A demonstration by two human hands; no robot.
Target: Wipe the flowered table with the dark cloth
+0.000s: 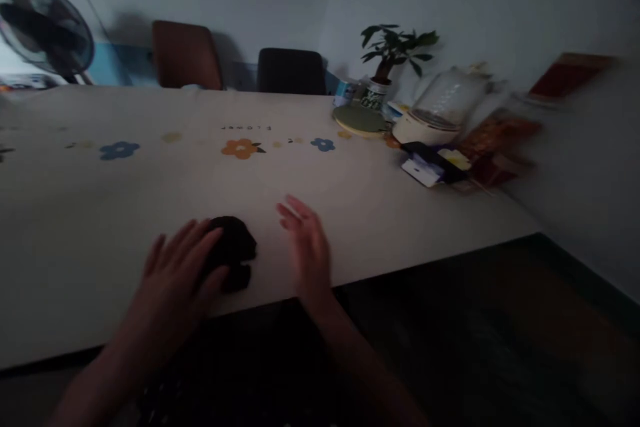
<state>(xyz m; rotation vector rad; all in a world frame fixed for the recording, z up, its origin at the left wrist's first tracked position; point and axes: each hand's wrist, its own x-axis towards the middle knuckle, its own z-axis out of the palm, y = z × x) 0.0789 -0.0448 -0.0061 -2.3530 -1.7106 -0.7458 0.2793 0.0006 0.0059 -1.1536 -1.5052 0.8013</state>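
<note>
A small black bundle (231, 243), which looks like folded cloth, lies on the pale table (360, 207) near its front edge. My left hand (183, 267) is at the bundle's left side, its fingers stretched out and partly over it; whether they press on it I cannot tell. To the right of the bundle, apart from it, my right hand (309, 247) is raised a little above the table. Its fingers are extended, slightly blurred, and hold nothing.
At the back right stand a potted plant (385, 70), a round green mat (361, 119), a glass kettle (445, 103) and a black box with cards (433, 163). Two chairs, one brown (185, 53) and one dark (291, 71), are behind the table. A fan (45, 27) stands far left.
</note>
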